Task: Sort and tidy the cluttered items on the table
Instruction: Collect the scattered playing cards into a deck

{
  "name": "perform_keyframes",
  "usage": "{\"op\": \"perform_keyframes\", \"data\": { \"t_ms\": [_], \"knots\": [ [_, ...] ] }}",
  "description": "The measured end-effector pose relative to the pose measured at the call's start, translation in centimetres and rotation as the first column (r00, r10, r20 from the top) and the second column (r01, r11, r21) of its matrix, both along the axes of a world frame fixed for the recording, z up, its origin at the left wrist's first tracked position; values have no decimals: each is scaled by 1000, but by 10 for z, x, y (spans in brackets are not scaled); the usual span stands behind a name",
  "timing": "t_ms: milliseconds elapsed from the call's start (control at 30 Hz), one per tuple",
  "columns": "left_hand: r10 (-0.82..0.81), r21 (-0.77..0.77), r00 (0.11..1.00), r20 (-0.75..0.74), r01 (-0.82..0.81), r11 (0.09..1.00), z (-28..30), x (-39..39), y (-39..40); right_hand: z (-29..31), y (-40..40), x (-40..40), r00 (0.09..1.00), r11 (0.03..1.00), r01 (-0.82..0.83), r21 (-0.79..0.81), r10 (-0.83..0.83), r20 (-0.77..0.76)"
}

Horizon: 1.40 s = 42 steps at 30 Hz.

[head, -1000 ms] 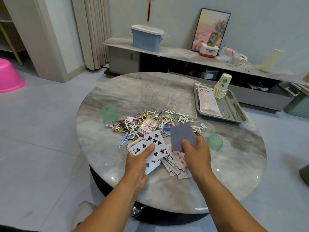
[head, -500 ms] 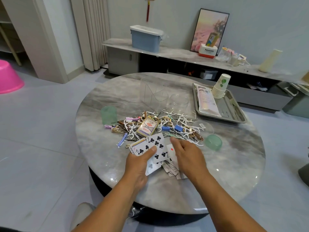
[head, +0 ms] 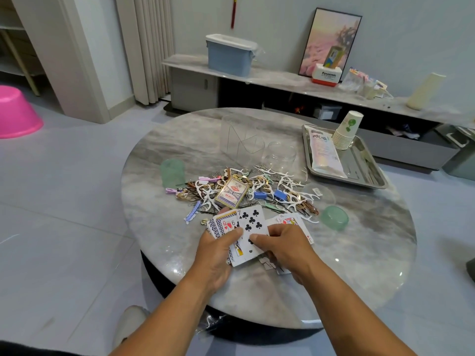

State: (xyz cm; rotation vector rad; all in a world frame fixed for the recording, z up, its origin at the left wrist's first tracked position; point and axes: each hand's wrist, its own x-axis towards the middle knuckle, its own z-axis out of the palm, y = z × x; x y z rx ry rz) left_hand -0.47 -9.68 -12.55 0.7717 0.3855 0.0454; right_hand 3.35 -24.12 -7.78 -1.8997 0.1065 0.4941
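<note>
- Bare marble table (head: 159, 227) lies left of the hands.
- A clutter pile (head: 257, 191) blocks straight ahead.
- A steel tray (head: 370, 173) fills the far right.

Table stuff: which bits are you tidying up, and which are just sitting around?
Being tidied:
- fan of cards in the left hand
- loose cards by the right hand
- card box
- floss picks
- blue clips

Just sitting around:
- paper cups
- metal tray
- pink tub

Left hand (head: 218, 249) gripping, thumb on top — right hand (head: 284, 246) beside it, fingers (head: 259, 238) curled
</note>
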Motion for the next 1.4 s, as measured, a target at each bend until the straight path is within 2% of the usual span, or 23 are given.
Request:
{"op": "perform_keyframes", "data": {
  "t_ms": [100,267,367,433,533,600,667,733,800,867,900,967,1033,1100,1167,1300,1367,1400],
  "knots": [
    [15,-3,1000,0,-15,1000,2,0,-2,-1,-2,2,999,998,41,46,-39,-30],
    [12,-117,1000,-8,-13,993,-5,2,1,-3,-1,4,994,994,101,28,-102,26],
    [11,-58,1000,21,-10,998,-4,0,0,-1,-2,2,996,996,64,63,-60,-71],
    [38,-15,999,21,-38,999,-3,2,-2,3,-1,-2,996,995,44,88,-37,-77],
    [82,0,997,-2,-82,997,-3,3,-5,-4,-1,7,987,986,159,58,-160,12],
    [87,-54,996,-6,-88,995,-1,1,-4,-8,-10,15,966,968,249,26,-250,70],
    [82,-174,997,-15,-83,981,-1,1,1,-8,-21,21,950,954,293,-64,-282,134],
    [58,-244,998,-28,-63,968,-4,2,5,-6,-30,20,951,911,276,-306,-214,222],
    [32,-200,999,-13,-34,979,-4,1,3,-5,-36,12,961,777,222,-589,-72,267],
    [-2,-113,1000,8,3,994,-1,-1,0,-3,-35,6,944,685,233,-690,12,330],
    [-9,-82,1000,7,10,997,1,-2,-1,-2,-32,3,919,689,263,-675,33,392],
    [8,-29,1000,-11,-8,1000,0,-1,-1,0,-22,4,899,828,258,-497,-18,437],
    [23,-12,1000,-6,-23,1000,0,-1,-2,0,-10,5,957,963,136,-231,-68,280],
    [40,-23,999,7,-39,999,3,0,-4,1,-2,3,991,996,23,-81,-12,133],
    [56,-46,998,11,-56,997,4,-1,-4,1,1,2,993,997,-7,-75,16,121],
    [55,-83,998,-11,-56,995,-1,1,-1,2,0,4,982,987,95,-133,-71,174],
    [82,-42,996,-26,-83,996,-3,3,-2,3,-3,4,923,961,183,-208,-95,374],
    [95,-20,995,-27,-95,995,-3,3,-3,5,-5,1,867,922,201,-330,-11,498]
  ]
}}
